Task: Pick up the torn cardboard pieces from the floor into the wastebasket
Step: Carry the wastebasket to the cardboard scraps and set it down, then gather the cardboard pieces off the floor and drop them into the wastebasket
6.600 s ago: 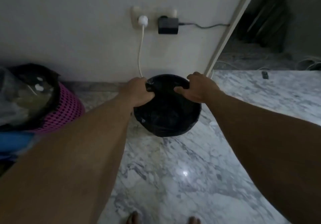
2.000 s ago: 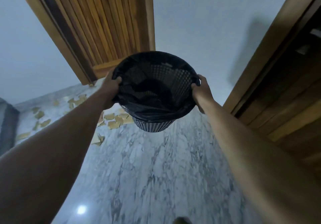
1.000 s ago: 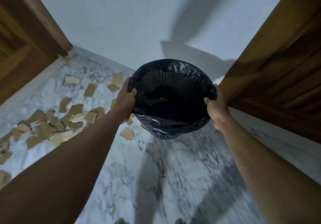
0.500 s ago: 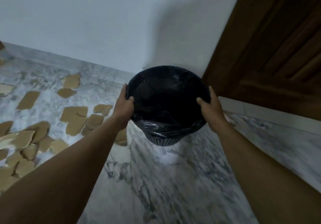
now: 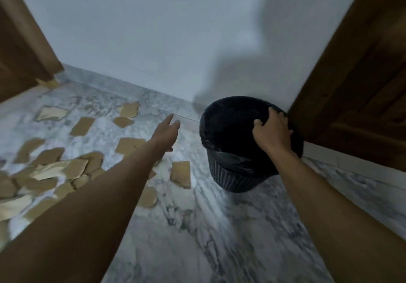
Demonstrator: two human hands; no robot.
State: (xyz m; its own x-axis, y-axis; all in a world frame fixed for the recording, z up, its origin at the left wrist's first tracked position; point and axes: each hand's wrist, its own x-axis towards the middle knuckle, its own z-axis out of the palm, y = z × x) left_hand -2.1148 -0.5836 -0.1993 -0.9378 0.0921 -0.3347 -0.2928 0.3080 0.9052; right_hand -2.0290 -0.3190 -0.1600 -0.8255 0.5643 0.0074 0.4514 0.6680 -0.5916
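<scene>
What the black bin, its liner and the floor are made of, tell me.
Round black ribbed wastebasket: probably plastic, fine moulded slats, matte. Black liner bag: thin plastic film, crinkled, faintly shiny. White grey-veined floor: polished marble or look-alike tile, by veining and sheen.

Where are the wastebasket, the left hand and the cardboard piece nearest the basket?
wastebasket point(image 5: 236, 176): head view, ribbed lower wall.
left hand point(image 5: 165, 133): head view, back of hand.
cardboard piece point(image 5: 181, 173): head view, flat middle.

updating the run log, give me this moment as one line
wastebasket: on floor by wooden door | right hand: grips its rim | left hand: open, stretched out over cardboard pieces | cardboard pieces: scattered on floor, none held
</scene>
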